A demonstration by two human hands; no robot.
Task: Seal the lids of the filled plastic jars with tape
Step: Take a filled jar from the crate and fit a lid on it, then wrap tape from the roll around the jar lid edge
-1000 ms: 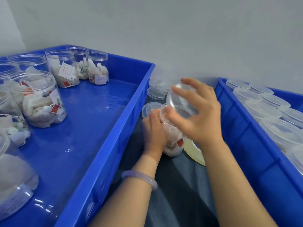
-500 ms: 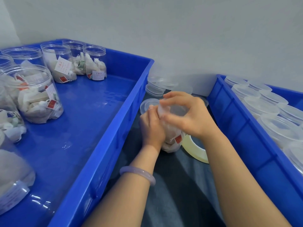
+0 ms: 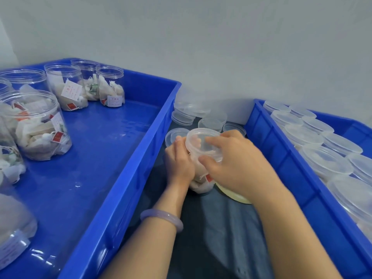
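Observation:
A clear plastic jar (image 3: pixel 201 183) filled with white tea bags stands on the dark cloth between two blue crates. My left hand (image 3: pixel 179 162) grips the jar's left side. A translucent lid (image 3: pixel 198 140) sits on the jar's mouth, and my right hand (image 3: pixel 235 164) holds it from above, fingers and thumb curled round its rim. A roll of clear yellowish tape (image 3: pixel 235 195) lies flat just right of the jar, mostly hidden under my right wrist.
The left blue crate (image 3: pixel 128 158) holds several open filled jars (image 3: pixel 40 127). The right blue crate (image 3: pixel 281 158) holds several lidded jars (image 3: pixel 324 162). Loose lids (image 3: pixel 185 117) lie stacked against the wall behind the jar.
My right hand brought the lid down from above the jar onto its mouth and now grips its rim. My left hand stayed on the jar.

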